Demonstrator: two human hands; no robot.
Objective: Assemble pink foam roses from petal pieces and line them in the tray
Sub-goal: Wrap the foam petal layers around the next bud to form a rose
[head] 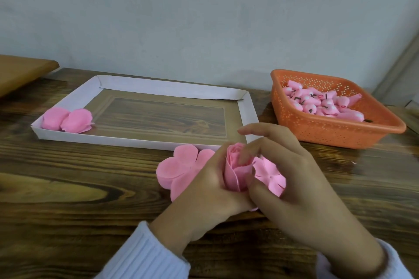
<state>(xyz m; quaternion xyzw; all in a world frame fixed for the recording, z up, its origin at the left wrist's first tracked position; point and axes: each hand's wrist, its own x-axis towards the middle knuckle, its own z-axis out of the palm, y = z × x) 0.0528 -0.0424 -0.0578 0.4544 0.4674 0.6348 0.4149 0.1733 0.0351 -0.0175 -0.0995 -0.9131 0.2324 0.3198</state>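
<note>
A half-wrapped pink foam rose [235, 171] stands upright between both hands, just in front of the tray. My left hand [208, 190] grips its left side and base. My right hand [292, 186] curls round its right side, fingertips on the bud's top, thumb at the base. A flat petal piece [271, 175] spreads open under my right fingers. A stack of flat pink petal pieces [179, 169] lies on the table left of the rose. The white cardboard tray [158, 86] holds two finished roses [68, 120] side by side in its near left corner.
An orange perforated basket [328, 130] at the right holds several pink bud cores. A wooden board [20, 70] juts in at the far left. The wood-grain table [68, 188] runs to a pale wall behind.
</note>
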